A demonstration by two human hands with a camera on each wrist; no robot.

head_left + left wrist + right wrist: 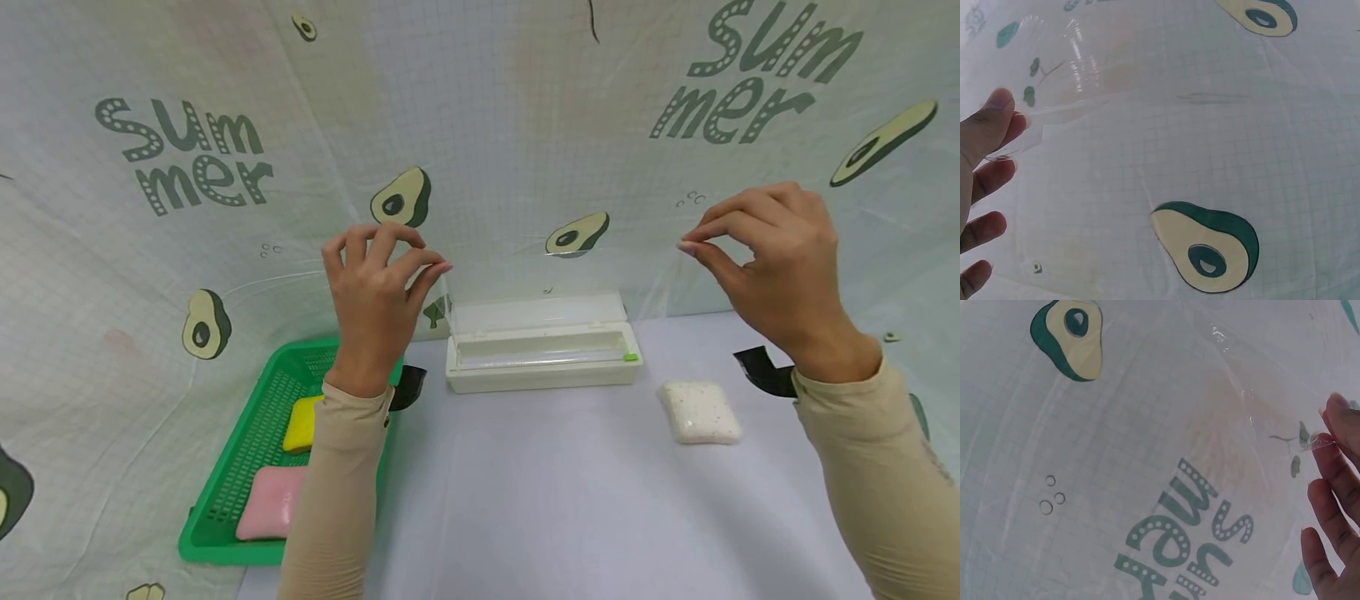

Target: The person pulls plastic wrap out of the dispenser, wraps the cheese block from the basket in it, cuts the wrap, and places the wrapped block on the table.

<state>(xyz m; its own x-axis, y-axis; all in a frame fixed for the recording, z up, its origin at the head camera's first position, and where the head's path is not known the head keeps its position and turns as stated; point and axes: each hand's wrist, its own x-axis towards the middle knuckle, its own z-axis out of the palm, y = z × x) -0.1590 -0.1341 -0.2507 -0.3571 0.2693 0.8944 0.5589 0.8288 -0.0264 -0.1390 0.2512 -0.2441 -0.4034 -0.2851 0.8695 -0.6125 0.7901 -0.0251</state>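
A see-through sheet of cling film [1079, 69] stretches in the air between my two hands. My left hand [375, 292] pinches one corner between thumb and index finger, its other fingers spread loosely. On the other side my right hand [780, 258] pinches the opposite corner the same way; the gathered film [1319, 445] shows at its fingertips in the right wrist view. Behind and below the hands stands a white cling film dispenser box [543, 379] with its lid [536, 310] raised and a roll inside. A white speckled bar [701, 412] lies on the table below my right hand.
To the left, a green perforated basket [217, 537] holds a yellow block [302, 425] and a pink block [272, 504], partly hidden by my left sleeve. A cloth printed with avocados hangs behind the white table [562, 500].
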